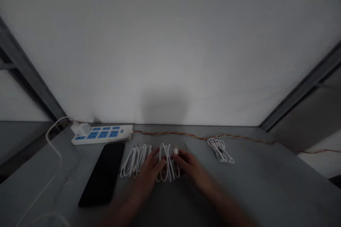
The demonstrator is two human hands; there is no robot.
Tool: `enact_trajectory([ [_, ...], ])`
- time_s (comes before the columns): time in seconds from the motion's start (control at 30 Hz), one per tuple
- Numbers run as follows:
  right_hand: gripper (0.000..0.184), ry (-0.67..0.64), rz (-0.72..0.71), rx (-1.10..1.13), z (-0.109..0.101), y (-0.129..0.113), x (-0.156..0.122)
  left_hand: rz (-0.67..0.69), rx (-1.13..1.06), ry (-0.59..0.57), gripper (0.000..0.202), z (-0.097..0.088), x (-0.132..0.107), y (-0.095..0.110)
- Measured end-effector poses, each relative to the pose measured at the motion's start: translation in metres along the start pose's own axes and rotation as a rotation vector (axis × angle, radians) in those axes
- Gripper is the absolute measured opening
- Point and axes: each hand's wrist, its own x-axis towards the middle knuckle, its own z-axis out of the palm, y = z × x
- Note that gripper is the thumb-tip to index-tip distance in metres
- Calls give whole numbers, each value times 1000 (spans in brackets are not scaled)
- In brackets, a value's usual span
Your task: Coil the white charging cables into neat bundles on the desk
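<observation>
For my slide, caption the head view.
Left hand and right hand hold a coiled white cable near a black device and power strip.

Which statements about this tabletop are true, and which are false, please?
1. The left hand holds a coiled white cable. True.
2. The flat black device lies to the right of both hands. False: it lies to their left.
3. A white adapter sits at the left end of the power strip. True.
4. The right hand touches the power strip. False: it holds a white connector.
5. A white cable bundle lies to the right of both hands. True.
</observation>
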Motion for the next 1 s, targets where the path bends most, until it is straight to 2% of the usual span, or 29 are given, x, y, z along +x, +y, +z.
enact_trajectory([
  [0.1, 43, 73, -5, -139, -9, 6, 4, 118, 327, 54, 37, -3, -3, -3],
  [0.2, 46, 160, -29, -290, -18, 13, 8, 303, 674, -11, 34, -1, -8, -5],
  [0.3, 46, 177, -48, -387, -24, 18, 11, 425, 1001, -68, 28, 3, -13, -7],
  [0.4, 44, 225, -75, -461, -27, 16, 11, 412, 1201, -87, 23, 6, -15, -6],
  [0.5, 46, 320, -109, -485, -34, 8, 10, 370, 1306, -48, 27, 7, -15, -4],
  [0.57, 46, 402, -124, -356, -40, 0, 8, 348, 1385, -24, 33, 7, -15, -1],
  [0.67, 40, 553, -180, 24, -48, -15, 5, 349, 1489, -17, 38, 6, -15, 4],
  [0.73, 34, 604, -244, 256, -51, -24, 2, 381, 1534, -35, 36, 6, -15, 7],
  [0.87, 26, 579, -359, 507, -64, -37, -6, 400, 1584, -36, 36, 6, -13, 8],
  [1.0, 23, 474, -416, 634, -83, -39, -10, 371, 1484, 60, 40, -4, -7, 11],
])
